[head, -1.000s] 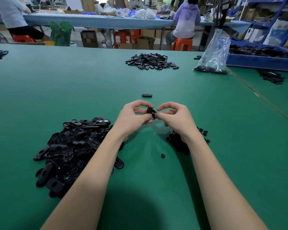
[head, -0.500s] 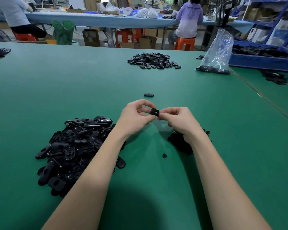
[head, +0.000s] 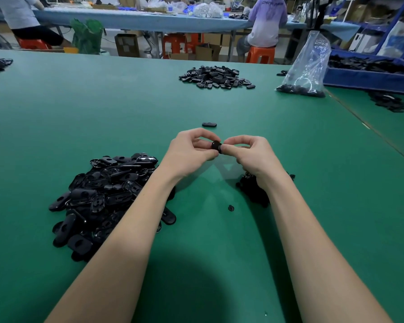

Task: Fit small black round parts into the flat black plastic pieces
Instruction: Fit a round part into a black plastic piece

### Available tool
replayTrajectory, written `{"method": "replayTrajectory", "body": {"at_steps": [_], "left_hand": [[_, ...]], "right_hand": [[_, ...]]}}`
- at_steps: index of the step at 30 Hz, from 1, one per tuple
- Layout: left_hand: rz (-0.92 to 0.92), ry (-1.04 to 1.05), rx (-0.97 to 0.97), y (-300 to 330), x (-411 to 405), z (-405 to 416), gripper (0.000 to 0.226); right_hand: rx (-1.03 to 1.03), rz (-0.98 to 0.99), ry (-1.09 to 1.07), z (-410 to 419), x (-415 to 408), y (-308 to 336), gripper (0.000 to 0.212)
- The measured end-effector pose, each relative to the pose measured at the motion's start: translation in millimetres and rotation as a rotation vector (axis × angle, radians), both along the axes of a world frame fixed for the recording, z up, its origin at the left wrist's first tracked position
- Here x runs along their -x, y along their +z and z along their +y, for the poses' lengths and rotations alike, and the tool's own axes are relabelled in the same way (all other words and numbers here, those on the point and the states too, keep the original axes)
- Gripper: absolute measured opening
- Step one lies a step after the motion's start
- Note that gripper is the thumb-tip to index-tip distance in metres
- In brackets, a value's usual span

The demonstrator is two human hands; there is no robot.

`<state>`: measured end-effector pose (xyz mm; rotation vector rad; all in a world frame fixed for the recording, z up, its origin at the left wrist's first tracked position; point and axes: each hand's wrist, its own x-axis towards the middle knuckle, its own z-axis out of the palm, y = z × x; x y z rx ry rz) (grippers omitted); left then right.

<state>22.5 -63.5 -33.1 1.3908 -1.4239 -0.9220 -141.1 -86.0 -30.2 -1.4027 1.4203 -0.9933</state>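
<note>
Flat black plastic piece (head: 216, 145): pinched above the desk (head: 126, 113) between left hand (head: 191, 150) and right hand (head: 252, 155), fingers curled on its ends; likely light, stiff, smooth (round part hidden); best gripped by its edges.

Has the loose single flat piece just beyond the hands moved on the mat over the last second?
No. The single flat piece lies on the green mat, same spot relative to the far pile; only the camera shifted slightly.
</note>
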Motion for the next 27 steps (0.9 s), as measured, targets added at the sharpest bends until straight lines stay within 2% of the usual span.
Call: {"method": "replayTrajectory", "body": {"at_steps": [6,13,17,27], "left_hand": [[0.041,-0.015,-0.027,0,-2,2,0.026],[0.349,-0.074,-0.16,5,-4,3,0.024],[0.447,-0.01,-0.209,4,4,3,0.016],[0.352,0.055,-0.203,-1,9,0,0.019]], "right_hand": [[0.025,0.017,-0.031,1,0,0,0.014],[-0.066,-0.063,0.022,5,7,2,0.023],[-0.052,-0.064,0.012,4,5,-1,0.021],[-0.01,-0.003,0.033,-4,5,-6,0.008]]}}
